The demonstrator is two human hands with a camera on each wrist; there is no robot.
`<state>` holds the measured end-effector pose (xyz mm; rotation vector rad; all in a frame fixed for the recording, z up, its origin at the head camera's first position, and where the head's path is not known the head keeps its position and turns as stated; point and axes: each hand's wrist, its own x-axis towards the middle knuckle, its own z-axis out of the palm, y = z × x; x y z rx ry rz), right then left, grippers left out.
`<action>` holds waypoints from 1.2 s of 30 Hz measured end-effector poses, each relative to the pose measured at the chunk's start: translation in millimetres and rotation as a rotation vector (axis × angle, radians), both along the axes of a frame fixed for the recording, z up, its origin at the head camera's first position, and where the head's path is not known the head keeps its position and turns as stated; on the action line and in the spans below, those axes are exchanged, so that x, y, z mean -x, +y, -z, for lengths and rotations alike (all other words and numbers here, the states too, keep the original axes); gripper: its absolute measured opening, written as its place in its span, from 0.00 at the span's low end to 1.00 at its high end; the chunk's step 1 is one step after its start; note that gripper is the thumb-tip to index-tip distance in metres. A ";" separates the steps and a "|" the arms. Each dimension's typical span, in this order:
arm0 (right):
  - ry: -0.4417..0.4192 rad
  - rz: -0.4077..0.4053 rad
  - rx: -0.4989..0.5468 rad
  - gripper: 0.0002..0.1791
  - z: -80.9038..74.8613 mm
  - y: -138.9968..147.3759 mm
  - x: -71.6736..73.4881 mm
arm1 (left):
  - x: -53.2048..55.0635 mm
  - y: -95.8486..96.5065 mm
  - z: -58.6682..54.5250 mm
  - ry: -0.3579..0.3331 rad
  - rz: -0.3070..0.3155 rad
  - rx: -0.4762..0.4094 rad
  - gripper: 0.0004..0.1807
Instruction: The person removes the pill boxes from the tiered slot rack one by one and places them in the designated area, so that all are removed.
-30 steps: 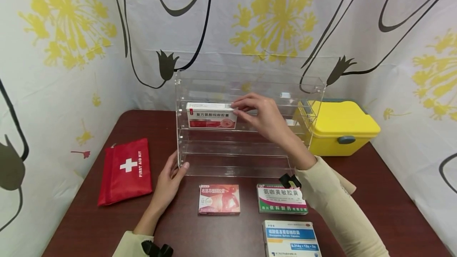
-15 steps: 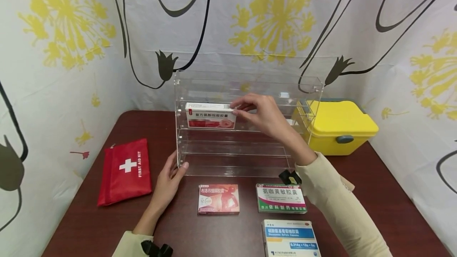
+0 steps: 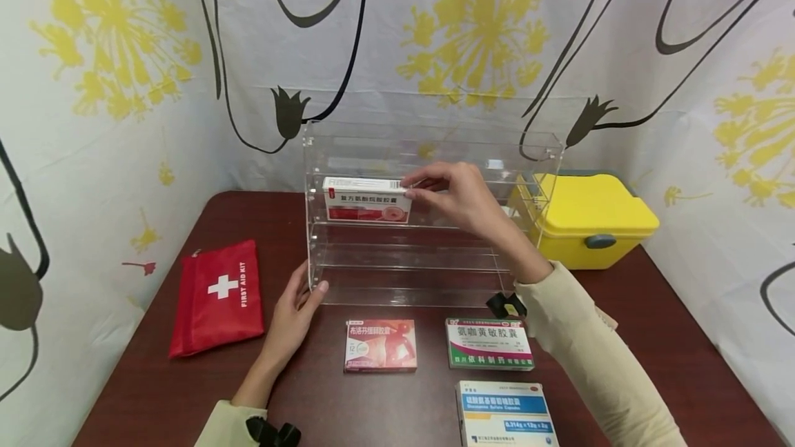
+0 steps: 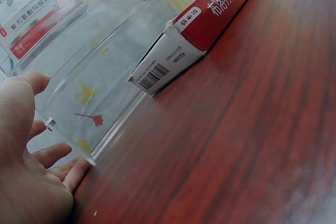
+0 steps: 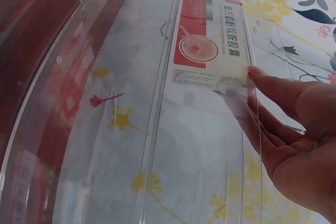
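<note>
A clear acrylic display rack [image 3: 385, 299] with several tiers stands on the table. On one of its upper tiers, at the left end, sits a white-and-red medicine box [image 3: 368, 203] with its printed front facing me. My right hand [image 3: 468, 200] pinches the box's right end between thumb and fingers; in the right wrist view the thumb [image 5: 273, 85] lies at the box's edge, with the other fingers partly behind the clear panel. My left hand [image 3: 292, 316] holds the rack's lower left side, thumb in front and fingers round the panel's edge.
In front of the rack lie a red-pink medicine box [image 3: 381, 345], a green-and-white one [image 3: 489, 345] and a blue-and-white one [image 3: 506, 416]. A red first aid pouch [image 3: 217, 301] lies left. Behind the right forearm stands a yellow lidded case [image 3: 593, 219]. Patterned cloth [image 3: 373, 54] hangs behind.
</note>
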<state>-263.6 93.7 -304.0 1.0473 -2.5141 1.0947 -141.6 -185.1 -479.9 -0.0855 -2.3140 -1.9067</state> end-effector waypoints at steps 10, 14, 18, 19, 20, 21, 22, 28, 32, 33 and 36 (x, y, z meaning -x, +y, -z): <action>0.008 0.004 0.057 0.08 -0.7 -1.4 -2.5 | 12.5 -5.0 30.0 0.038 -0.020 -0.021 0.33; 0.020 0.015 0.069 0.08 -4.6 -1.5 -3.2 | 11.9 -5.2 29.8 0.038 -0.023 -0.018 0.33; 0.034 -0.003 0.091 0.08 -11.8 -0.9 -3.5 | 11.3 -5.1 29.2 0.038 -0.021 -0.017 0.33; 0.040 -0.006 0.094 0.08 -14.0 -0.8 -3.5 | 11.2 -5.1 29.0 0.035 -0.021 -0.018 0.33; 0.046 -0.009 0.097 0.08 -16.1 -0.6 -3.7 | 11.1 -5.1 28.8 0.034 -0.021 -0.017 0.33; 0.052 -0.011 0.101 0.08 -18.3 -0.3 -4.0 | 11.0 -5.1 28.6 0.033 -0.021 -0.017 0.33; 0.057 -0.010 0.102 0.08 -20.5 0.0 -4.4 | 11.0 -5.0 28.4 0.034 -0.022 -0.017 0.33; 0.096 0.013 0.095 0.08 -31.6 3.3 -6.6 | 10.6 -4.8 27.4 0.031 -0.019 -0.013 0.34; 0.111 0.017 0.097 0.08 -39.1 4.8 -9.5 | 9.9 -5.0 26.9 0.024 -0.016 -0.012 0.34; 0.115 0.018 0.096 0.08 -41.5 4.9 -10.9 | 9.8 -5.1 26.9 0.025 -0.016 -0.012 0.34; 0.127 0.026 0.096 0.08 -48.9 4.7 -15.0 | 9.5 -5.3 27.1 0.023 -0.018 -0.010 0.35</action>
